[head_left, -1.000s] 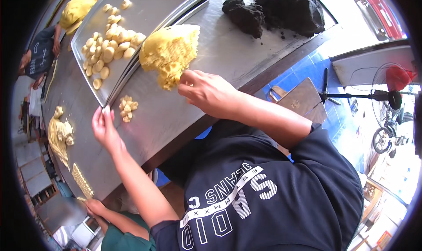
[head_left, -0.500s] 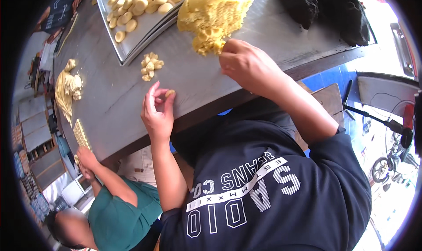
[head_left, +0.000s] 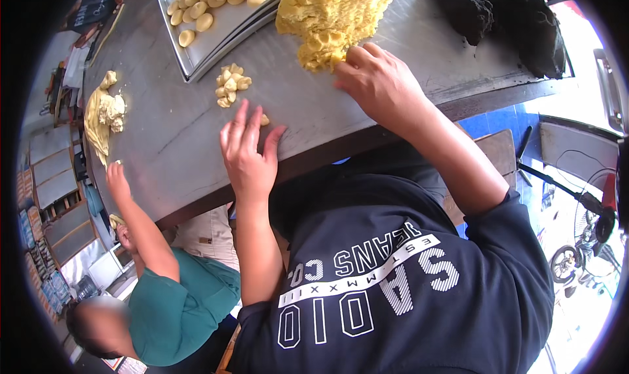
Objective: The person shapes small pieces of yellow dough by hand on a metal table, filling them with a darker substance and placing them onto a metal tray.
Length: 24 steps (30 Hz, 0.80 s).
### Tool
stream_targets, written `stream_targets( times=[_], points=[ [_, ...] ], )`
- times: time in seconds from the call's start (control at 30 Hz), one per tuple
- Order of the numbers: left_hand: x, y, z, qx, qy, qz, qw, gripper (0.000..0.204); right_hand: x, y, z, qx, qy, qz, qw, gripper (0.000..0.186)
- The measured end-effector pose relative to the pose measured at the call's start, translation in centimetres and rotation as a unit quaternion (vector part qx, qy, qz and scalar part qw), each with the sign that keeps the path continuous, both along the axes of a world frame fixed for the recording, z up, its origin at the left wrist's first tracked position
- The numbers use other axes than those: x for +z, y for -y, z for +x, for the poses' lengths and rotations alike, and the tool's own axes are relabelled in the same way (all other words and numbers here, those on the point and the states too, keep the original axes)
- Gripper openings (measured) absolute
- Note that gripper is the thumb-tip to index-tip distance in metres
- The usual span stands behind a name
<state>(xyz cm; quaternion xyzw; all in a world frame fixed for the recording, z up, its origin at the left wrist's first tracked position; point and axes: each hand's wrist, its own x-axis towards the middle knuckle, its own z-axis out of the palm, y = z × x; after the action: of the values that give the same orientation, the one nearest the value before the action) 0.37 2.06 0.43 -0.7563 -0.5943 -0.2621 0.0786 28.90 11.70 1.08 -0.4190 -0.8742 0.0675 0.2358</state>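
A large crumbly yellow mass [head_left: 344, 14], like dough or filling, sits on the metal-topped table, with loose lumps along its near edge. My right hand [head_left: 380, 79] is at that edge, its fingers curled in against the yellow crumbs; the fingertips are partly hidden. Over the table's near side, my left hand [head_left: 249, 154] has its fingers stretched and its thumb apart. A small pale dough piece [head_left: 265, 120] shows just beyond the gap between thumb and fingers, not gripped. Beyond my left fingertips lies a little heap of pale dough pieces [head_left: 232, 86].
A metal tray [head_left: 191, 66] of round dough balls [head_left: 204, 22] stands at the far left. Black bags [head_left: 517, 27] lie far right. A co-worker in a green shirt [head_left: 177, 315] works at left near a pale dough lump [head_left: 105, 115]. Another person [head_left: 92, 7] is far left.
My left hand has opened from a pinch around the small dough piece, which now lies past its fingers. My right hand stays at the yellow mass. The co-worker's hand has moved farther forward.
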Motion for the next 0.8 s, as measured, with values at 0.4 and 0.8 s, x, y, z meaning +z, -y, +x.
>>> stream_targets(
  times=[0.4,0.8],
  points=[
    [-0.5,1.3,-0.3,0.040,0.608,-0.196,0.768,0.013,-0.3,-0.5,1.5,-0.044,-0.026,-0.009,0.999,0.020],
    [1.0,1.7,-1.5,-0.045,-0.051,-0.078,0.995,0.037,-0.7,0.7,2.4,-0.021,-0.054,-0.009,0.998,0.026]
  ],
)
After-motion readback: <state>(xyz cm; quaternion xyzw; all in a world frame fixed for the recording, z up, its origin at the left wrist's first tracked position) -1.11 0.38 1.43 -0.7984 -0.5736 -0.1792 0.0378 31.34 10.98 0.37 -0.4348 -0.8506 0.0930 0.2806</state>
